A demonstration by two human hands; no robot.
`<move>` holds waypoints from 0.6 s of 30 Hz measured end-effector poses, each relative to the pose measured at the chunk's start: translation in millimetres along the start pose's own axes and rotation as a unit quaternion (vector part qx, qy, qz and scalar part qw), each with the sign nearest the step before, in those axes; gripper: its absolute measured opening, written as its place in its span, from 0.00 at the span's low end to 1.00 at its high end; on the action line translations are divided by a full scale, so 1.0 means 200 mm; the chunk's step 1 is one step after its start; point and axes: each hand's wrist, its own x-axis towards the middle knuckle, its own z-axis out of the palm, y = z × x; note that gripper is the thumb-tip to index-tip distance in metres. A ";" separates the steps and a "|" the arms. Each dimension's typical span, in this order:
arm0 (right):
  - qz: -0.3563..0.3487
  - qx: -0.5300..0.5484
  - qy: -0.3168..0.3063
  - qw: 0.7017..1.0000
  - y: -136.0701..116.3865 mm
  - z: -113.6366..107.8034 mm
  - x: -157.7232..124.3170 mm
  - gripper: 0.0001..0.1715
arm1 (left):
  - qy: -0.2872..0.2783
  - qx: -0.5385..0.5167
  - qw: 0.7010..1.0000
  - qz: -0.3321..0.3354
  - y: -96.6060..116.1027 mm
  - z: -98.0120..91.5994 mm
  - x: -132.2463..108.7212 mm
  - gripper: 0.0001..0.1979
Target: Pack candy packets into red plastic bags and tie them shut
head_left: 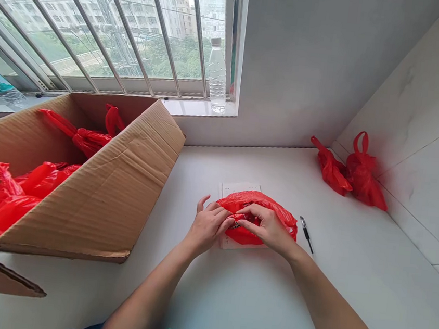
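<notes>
A red plastic bag (268, 206) lies on the white table (349, 272) in front of me, on top of a white notepad (240, 188). My left hand (208, 225) pinches the bag's near left edge with curled fingers. My right hand (265, 227) grips the same bag from the right, fingertips meeting the left hand's at the bag's mouth. A black pen (306, 235) rests just right of the bag.
A large open cardboard box (110, 195) holding several tied red bags (7, 200) stands at the left. Two more tied red bags (350, 173) lie in the far right corner by the tiled wall. A water bottle (217, 75) stands on the windowsill.
</notes>
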 end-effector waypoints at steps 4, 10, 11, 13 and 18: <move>0.023 0.064 0.005 0.998 0.01 0.00 0.00 0.11 | 0.030 -0.009 0.999 0.019 0.00 -0.02 0.00 0.10; 0.030 0.123 0.008 0.992 0.01 -0.01 0.00 0.11 | 0.049 -0.040 0.998 0.029 0.01 -0.03 0.00 0.09; 0.030 0.127 0.008 0.991 0.01 -0.01 0.01 0.11 | 0.049 -0.045 0.997 0.028 0.01 -0.03 0.00 0.10; 0.030 0.129 0.007 0.991 0.00 -0.01 0.01 0.11 | 0.046 -0.053 0.997 0.022 0.01 -0.03 0.00 0.11; 0.035 0.069 0.028 0.997 0.00 0.00 0.00 0.13 | 0.020 -0.075 0.997 -0.012 0.00 -0.03 0.00 0.12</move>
